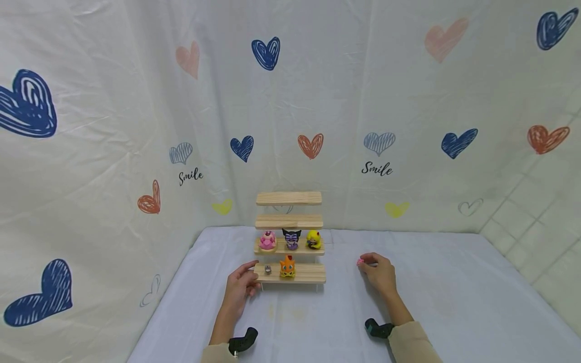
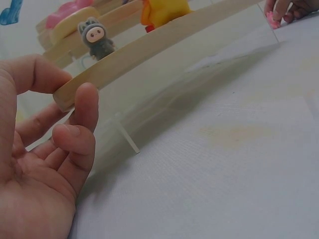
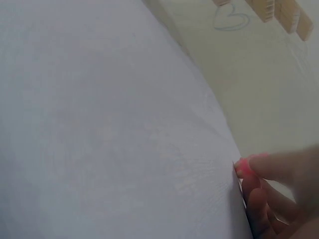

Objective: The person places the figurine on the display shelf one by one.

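My left hand (image 1: 237, 288) grips the left end of the lowest board of a tiered wooden display shelf (image 1: 309, 273). In the left wrist view its fingers bend round the board's end. Close to it on that board stands a small grey hooded figurine (image 2: 99, 44), with an orange-and-yellow figurine (image 1: 287, 268) to its right. Off to the right of the shelf, my right hand (image 1: 380, 275) pinches a tiny pink figurine (image 3: 243, 168) between thumb and fingertips, low over the tabletop. Most of the pink piece is hidden by the fingers.
The board above carries a pink figurine (image 1: 268, 242), a black-and-purple one (image 1: 291, 240) and a yellow one (image 1: 313, 240). Two more boards (image 1: 288, 198) rise behind. A white cloth covers the table (image 1: 436, 292), and a heart-printed curtain (image 1: 336, 101) hangs behind it.
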Demonstrator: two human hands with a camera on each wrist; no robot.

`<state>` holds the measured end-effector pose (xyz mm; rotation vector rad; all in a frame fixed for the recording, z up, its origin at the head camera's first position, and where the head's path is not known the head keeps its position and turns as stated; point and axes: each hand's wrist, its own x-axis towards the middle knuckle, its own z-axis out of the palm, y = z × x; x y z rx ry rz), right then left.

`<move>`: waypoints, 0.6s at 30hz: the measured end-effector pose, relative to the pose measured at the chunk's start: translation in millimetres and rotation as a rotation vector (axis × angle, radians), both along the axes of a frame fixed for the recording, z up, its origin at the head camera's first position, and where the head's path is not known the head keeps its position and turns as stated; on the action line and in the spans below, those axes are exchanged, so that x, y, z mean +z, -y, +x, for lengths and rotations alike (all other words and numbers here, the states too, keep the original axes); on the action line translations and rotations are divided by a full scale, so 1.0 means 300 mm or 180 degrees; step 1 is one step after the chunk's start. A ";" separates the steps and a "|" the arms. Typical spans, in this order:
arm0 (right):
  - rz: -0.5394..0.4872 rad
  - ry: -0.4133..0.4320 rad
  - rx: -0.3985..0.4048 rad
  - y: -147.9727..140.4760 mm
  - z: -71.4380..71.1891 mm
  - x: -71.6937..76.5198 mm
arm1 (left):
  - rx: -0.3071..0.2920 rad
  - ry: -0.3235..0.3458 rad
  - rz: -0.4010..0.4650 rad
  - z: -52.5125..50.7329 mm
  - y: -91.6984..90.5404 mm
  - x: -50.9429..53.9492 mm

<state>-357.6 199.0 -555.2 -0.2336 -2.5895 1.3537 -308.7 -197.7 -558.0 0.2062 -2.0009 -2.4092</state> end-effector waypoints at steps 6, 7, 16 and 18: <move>-0.0005 -0.0007 0.0024 -0.001 0.000 -0.001 | 0.0004 0.0000 0.0012 -0.002 0.000 -0.006; -0.0013 -0.0005 0.0031 -0.001 0.000 -0.001 | 0.0008 -0.0002 0.0014 -0.003 0.000 -0.007; -0.0098 0.0029 0.0066 -0.001 0.010 0.018 | 0.0020 0.0022 0.0015 -0.006 0.003 -0.011; -0.0105 0.0018 0.0074 -0.001 0.012 0.020 | 0.0015 0.0013 0.0018 -0.006 0.002 -0.010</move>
